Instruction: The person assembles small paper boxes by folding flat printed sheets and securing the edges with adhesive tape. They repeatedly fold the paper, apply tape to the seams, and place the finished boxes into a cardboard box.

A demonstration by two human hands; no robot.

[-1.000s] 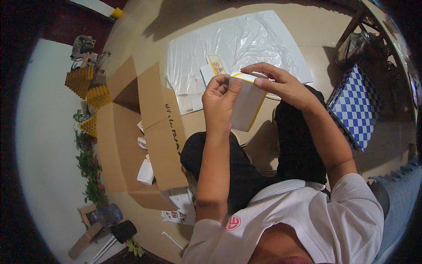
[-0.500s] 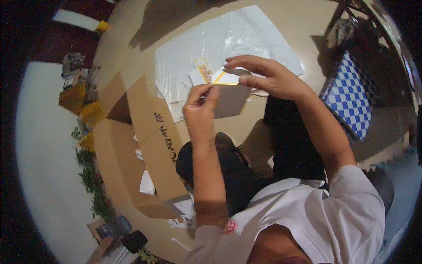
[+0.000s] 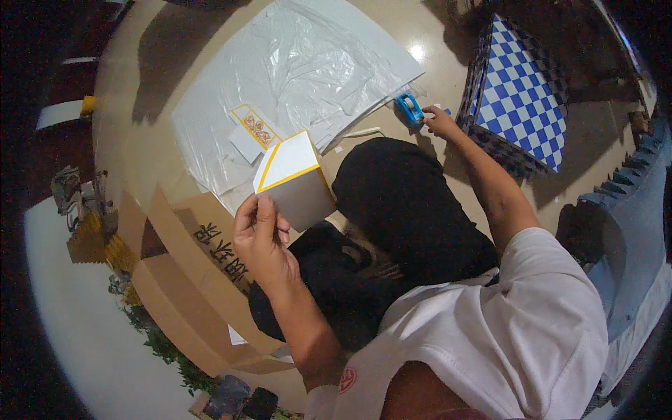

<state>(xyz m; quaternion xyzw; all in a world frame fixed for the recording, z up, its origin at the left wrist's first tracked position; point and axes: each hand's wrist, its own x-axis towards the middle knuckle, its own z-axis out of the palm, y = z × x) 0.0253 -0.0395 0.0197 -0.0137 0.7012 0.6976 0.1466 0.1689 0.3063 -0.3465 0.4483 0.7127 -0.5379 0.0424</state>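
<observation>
A seated person's left hand (image 3: 262, 238) grips a white, yellow-edged box (image 3: 294, 180) at its lower corner, keeping it upright above the lap. The right hand (image 3: 439, 120) stretches across the floor (image 3: 448, 35), fingers loosely curled beside a blue tape dispenser (image 3: 409, 109), seemingly empty.

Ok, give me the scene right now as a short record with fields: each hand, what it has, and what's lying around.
left hand: raised over the lap, gripping a small white box with yellow edges by its lower corner
right hand: stretched out to the floor, fingers at a blue tape dispenser; actual grip cannot be told
floor ahead: clear plastic sheet with white cards on it
to the left: open brown cardboard carton
to the right: blue-and-white checkered box, just past the right hand
posture: seated on the floor, dark trousers
</observation>
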